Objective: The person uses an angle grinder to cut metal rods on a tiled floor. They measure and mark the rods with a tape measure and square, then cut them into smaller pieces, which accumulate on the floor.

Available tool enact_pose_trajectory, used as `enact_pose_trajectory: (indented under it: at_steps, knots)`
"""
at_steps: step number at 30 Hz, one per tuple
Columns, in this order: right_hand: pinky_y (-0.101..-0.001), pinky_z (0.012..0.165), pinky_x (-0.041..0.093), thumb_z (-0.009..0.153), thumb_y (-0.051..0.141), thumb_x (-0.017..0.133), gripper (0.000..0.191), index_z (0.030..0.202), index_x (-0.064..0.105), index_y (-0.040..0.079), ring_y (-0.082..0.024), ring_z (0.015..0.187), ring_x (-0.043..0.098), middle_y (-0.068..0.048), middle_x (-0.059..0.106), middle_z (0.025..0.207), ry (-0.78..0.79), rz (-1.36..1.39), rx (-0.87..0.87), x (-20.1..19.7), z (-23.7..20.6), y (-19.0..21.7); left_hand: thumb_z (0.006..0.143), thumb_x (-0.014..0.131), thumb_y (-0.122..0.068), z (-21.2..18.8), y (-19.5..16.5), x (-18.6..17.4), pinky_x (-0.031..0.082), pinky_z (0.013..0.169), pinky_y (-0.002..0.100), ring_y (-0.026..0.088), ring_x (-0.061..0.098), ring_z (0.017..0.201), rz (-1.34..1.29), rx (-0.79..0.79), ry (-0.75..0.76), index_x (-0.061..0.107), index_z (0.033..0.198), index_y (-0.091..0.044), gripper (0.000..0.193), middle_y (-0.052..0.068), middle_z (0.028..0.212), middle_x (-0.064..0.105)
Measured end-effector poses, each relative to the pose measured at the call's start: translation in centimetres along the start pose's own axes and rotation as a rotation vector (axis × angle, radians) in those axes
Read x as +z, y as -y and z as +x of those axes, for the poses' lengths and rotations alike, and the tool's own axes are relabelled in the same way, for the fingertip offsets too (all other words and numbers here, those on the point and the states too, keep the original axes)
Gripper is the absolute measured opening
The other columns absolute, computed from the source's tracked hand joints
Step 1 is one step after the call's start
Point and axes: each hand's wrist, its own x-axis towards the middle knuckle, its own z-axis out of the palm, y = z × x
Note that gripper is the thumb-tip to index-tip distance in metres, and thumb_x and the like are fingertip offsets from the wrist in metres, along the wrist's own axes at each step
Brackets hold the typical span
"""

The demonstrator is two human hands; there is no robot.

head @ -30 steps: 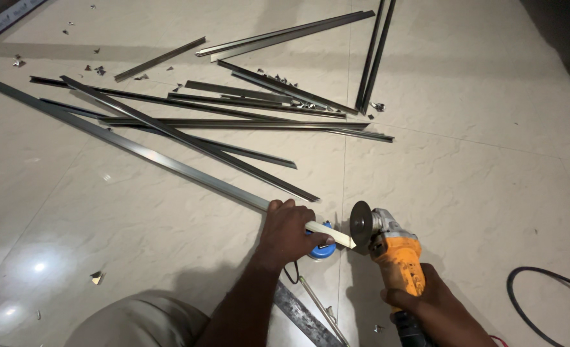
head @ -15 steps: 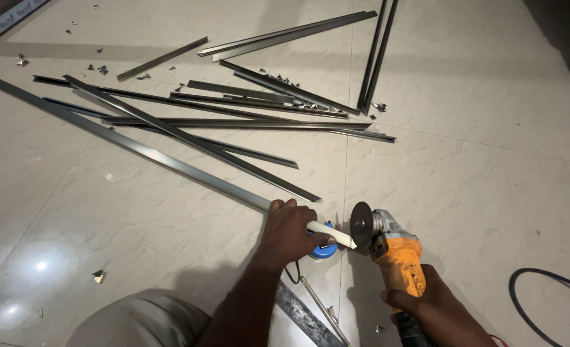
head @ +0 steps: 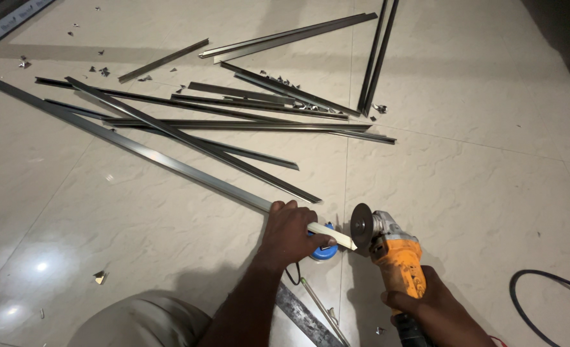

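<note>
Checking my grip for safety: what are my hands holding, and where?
Right hand grips the angle grinder by its rear body; left hand presses the long metal strip near its end.

packages: none | labels: none | signs: none | screens: none

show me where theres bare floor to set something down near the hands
Bare tile lies right of the angle grinder, up to the black cable, and on the left between the long metal strip and the small offcut. It is crowded at the pile of strips and around the left hand, blue object and right hand.
</note>
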Motion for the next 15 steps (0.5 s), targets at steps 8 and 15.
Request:
enact_pose_trajectory:
  at_steps: [8, 15]
  knots:
    - [-0.0391, 0.087, 0.055, 0.076, 0.034, 0.082, 0.074, 0.136, 0.052, 0.004, -0.026, 0.096, 0.07, -0.018, 0.066, 0.108, -0.005, -0.04, 0.0, -0.39, 0.38, -0.13, 0.066, 0.088, -0.051, 0.14, 0.0, 0.06, 0.036, 0.091, 0.042, 0.022, 0.061, 0.089, 0.0, 0.011, -0.005, 0.075, 0.077, -0.009, 0.045, 0.003, 0.076, 0.072]
    - [-0.0399, 0.084, 0.056, 0.074, 0.03, 0.083, 0.074, 0.134, 0.047, 0.004, -0.027, 0.092, 0.071, -0.018, 0.071, 0.106, 0.019, 0.007, -0.06, -0.5, 0.76, -0.34, 0.065, 0.089, -0.051, 0.1, 0.28, 0.39, 0.037, 0.088, 0.042, 0.022, 0.061, 0.087, -0.013, 0.035, -0.026, 0.075, 0.078, -0.009, 0.046, 0.003, 0.076, 0.072]
